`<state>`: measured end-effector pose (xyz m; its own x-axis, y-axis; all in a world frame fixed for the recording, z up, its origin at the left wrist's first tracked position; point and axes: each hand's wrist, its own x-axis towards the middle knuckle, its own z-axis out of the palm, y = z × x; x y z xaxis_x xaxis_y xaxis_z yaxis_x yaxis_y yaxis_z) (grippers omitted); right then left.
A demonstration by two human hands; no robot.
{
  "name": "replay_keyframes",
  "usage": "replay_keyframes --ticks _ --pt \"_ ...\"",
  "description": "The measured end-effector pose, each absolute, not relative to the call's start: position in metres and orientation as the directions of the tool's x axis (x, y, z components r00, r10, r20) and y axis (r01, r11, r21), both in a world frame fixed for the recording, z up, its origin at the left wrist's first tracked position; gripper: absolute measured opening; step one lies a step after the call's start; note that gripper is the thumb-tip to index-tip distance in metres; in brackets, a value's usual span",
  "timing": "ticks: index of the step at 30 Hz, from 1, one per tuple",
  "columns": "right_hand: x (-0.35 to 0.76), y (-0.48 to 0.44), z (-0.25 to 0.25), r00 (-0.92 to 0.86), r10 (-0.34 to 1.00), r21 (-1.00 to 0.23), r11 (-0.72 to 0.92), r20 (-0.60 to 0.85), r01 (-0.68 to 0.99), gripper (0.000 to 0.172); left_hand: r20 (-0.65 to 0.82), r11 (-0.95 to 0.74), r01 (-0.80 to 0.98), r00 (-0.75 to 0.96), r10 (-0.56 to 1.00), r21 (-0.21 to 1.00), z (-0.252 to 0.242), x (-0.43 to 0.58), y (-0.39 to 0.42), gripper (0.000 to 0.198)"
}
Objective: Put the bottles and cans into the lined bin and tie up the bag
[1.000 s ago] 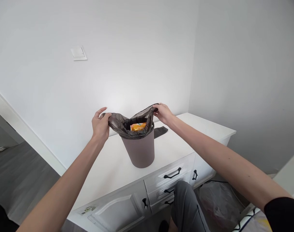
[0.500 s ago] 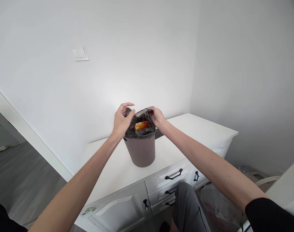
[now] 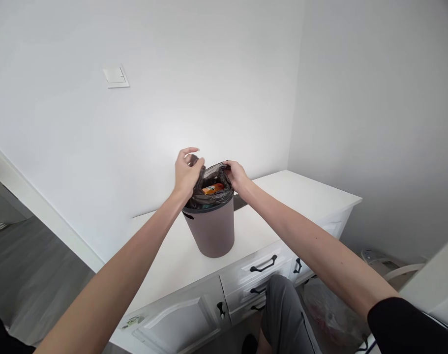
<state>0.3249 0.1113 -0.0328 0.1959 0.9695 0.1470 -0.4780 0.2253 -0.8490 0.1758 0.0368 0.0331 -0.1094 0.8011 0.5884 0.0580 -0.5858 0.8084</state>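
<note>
Head view: at frame centre, left hand (image 3: 187,173) and right hand (image 3: 236,176) fingers pinch the bag (image 3: 212,195) edges together above the bin (image 3: 211,231).

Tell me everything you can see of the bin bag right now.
The bin bag is thin, dark, crinkled plastic lining the mauve bin on the white cabinet top. Its mouth is gathered above the rim, pinched by the left hand and right hand. An orange packet shows inside.
</note>
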Motion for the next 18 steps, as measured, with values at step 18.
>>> replay_keyframes --ticks 18 --pt "0.323 0.106 -0.024 0.22 0.974 -0.91 0.136 0.051 -0.391 0.022 0.41 -0.463 -0.041 -0.402 0.819 0.885 0.07 0.148 0.13 0.041"
